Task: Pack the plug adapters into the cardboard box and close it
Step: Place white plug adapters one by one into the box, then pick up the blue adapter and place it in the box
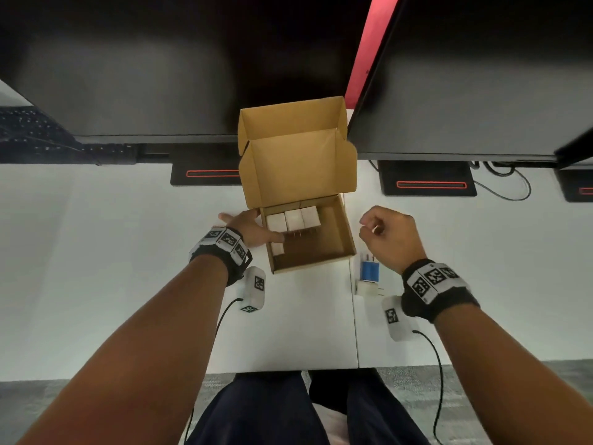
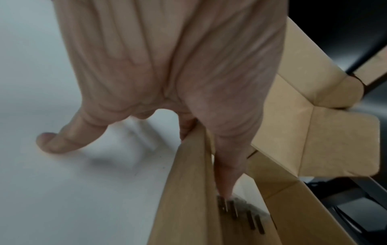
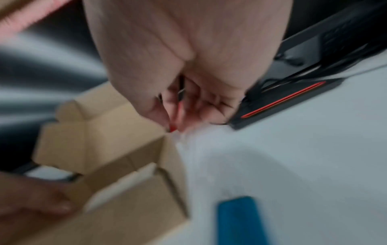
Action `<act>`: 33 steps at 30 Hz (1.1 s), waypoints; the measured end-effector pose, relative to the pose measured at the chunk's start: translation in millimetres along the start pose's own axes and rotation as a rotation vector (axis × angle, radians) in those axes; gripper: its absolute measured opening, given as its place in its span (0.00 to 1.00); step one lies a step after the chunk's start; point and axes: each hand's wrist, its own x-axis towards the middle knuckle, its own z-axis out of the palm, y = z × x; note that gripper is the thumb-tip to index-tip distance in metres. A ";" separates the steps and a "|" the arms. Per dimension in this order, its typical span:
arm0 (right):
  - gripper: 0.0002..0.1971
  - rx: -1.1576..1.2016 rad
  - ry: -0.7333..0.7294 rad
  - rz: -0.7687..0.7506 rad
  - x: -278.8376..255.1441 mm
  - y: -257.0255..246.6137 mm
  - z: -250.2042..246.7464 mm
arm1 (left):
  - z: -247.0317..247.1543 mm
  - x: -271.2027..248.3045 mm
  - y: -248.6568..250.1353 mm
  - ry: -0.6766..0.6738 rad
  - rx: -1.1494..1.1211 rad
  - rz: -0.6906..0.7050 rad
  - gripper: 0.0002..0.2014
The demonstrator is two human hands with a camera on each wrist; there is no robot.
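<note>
At box (image 1: 348, 227) left wall | left hand (image 1: 253, 230) pinches edge | right half free

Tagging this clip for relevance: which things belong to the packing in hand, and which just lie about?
In the job: cardboard box, its left wall held by the left hand; white adapters inside it; blue adapter and loose white adapter on the table beside it; right hand, curled, hovering near them.
Lying about: monitor stands; monitors; keyboard.
</note>
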 end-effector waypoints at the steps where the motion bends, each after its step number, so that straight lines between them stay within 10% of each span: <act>1: 0.07 -0.060 -0.085 0.081 -3.2 13.1 -1.5 | 1.3 2.5 -0.9 -0.002 0.011 -0.014 0.59; 5: 0.25 -0.160 -0.293 0.357 -19.8 39.9 13.8 | 4.1 7.2 -1.2 -0.002 0.035 -0.049 0.64; 10: 0.19 -0.140 -0.178 0.435 -28.7 40.1 35.4 | 3.2 5.4 -2.0 -0.002 0.075 -0.084 0.69; 18: 0.15 0.128 0.264 0.075 -15.1 -2.2 18.2 | 3.3 -0.7 3.8 0.012 0.037 -0.127 0.63; 23: 0.09 -0.053 0.095 -0.211 1.0 -38.8 34.5 | 2.4 -4.4 3.2 0.020 0.035 -0.124 0.55; 33: 0.07 -0.640 -0.152 -0.105 25.2 -58.3 61.6 | -2.4 -26.4 13.2 0.024 0.033 -0.129 0.53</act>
